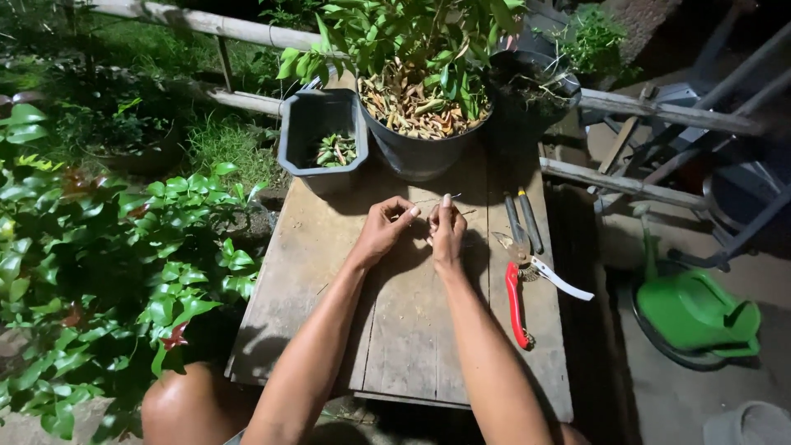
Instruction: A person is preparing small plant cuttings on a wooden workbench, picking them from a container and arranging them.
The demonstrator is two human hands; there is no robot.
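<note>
While both forearms extend over the wooden worktop, the left hand and right hand meet near its centre, fingers curled, pinching a thin twig btwn thumb and fingertips. The twig is slender and pale; it runs roughly level across the two hands, w/ its ends barely visible. Whether it touches the boards cannot be told.

Items on worktop:
- Pruning shears, red and white handles, lying just right of the right hand, blades pointing away from the person, handles spread apart.
- Two dark slim tools, side by side, beyond the shears; type cannot be told.
- Grey rectangular planter, far left corner, holding a small green rosette plant.
- Round dark pot, far centre, w/ leafy shrub and dry leaves on the soil surface.
- Second dark pot, far right, partly in shadow.

Surroundings: green foliage left of worktop; green watering can on the ground at right, well apart from the hands. Wooden rails run behind the pots.
</note>
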